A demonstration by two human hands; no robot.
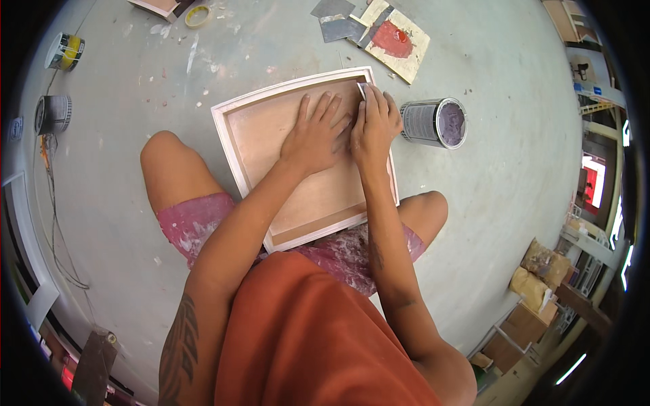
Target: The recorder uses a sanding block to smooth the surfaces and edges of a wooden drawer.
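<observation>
Foreground first: seeing orange shirt (318, 331), then stained pink shorts (196, 220) between bent legs (172, 166). Finding shallow wooden tray (264, 142) directly ahead of the torso, its near edge overlapping the shorts, hollow side facing up. Laying left hand (313, 139) palm down on the tray's bottom, released, fingers spreading. Pinching small pale piece (363, 90) with right hand (376, 125), fingers bending around it at the tray's far right corner; covering too much for telling its kind. Moving outward: spotting metal can (433, 123) just right of the tray, showing purple-grey stuff at its mouth. Going farther: seeing pale board (406, 57) bearing a red patch, with dark sheets (338, 28) lying beside it. Noting yellow tape roll (196, 26) near a partly cut-off wooden box (162, 5). Off left: spotting dark can (53, 114), yellow-and-black tub (66, 52) beyond. Far right: seeing brown boxes (518, 331) piling up.
</observation>
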